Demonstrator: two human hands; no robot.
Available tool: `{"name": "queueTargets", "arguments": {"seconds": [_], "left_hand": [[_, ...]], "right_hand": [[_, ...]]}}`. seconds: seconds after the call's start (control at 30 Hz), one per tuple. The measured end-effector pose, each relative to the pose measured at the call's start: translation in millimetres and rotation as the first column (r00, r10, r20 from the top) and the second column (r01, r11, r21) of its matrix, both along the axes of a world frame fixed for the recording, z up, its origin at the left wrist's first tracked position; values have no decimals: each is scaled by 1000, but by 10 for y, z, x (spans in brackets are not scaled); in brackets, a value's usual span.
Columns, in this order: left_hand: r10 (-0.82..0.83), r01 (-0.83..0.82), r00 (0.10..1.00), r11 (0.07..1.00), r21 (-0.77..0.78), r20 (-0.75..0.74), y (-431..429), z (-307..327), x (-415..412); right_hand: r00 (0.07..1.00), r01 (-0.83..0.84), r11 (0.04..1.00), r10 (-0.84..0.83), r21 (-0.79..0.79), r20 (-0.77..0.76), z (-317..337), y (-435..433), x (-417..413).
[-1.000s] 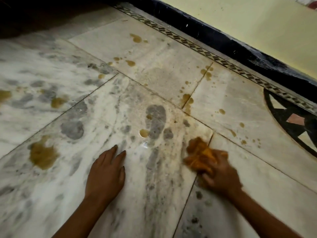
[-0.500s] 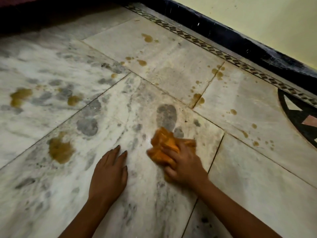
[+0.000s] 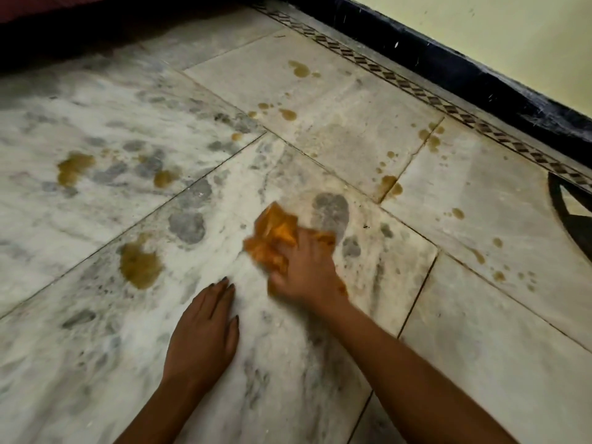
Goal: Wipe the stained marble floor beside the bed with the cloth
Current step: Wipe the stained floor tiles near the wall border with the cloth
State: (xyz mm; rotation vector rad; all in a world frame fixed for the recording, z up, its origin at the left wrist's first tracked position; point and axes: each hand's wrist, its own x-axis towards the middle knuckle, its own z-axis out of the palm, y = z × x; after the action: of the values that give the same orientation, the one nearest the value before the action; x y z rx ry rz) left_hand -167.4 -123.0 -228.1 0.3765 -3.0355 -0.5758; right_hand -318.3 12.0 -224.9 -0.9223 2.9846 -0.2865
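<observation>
Barely started, I'd say: my right hand (image 3: 306, 267) grips the bunched orange cloth (image 3: 272, 235) on the marble floor (image 3: 480, 331) mid-tile, left hand (image 3: 205, 331) flat, fingers straight, bracing. Brown puddle (image 3: 139, 265) to its left and spatter (image 3: 390, 184) beyond not yet wiped

A home: marble floor (image 3: 96, 104), patterned border (image 3: 416, 91), painted wall (image 3: 512, 33).

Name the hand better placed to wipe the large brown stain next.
Right: the right hand grips the crumpled orange cloth near the large brown stain; the left hand lies flat on the marble floor.
</observation>
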Motion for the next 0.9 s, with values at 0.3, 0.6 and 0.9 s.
{"name": "queueTargets", "arguments": {"seconds": [0.3, 0.6, 0.9], "left_hand": [[59, -57, 998, 998, 34, -38, 100, -22, 71], [53, -52, 998, 998, -28, 35, -50, 27, 156], [43, -43, 999, 997, -60, 4, 3, 22, -302]], "right_hand": [[966, 249, 966, -253, -70, -52, 38, 1259, -269], [1000, -12, 1000, 12, -19, 0, -15, -189, 64], [971, 233, 972, -234, -27, -49, 12, 1622, -236]]}}
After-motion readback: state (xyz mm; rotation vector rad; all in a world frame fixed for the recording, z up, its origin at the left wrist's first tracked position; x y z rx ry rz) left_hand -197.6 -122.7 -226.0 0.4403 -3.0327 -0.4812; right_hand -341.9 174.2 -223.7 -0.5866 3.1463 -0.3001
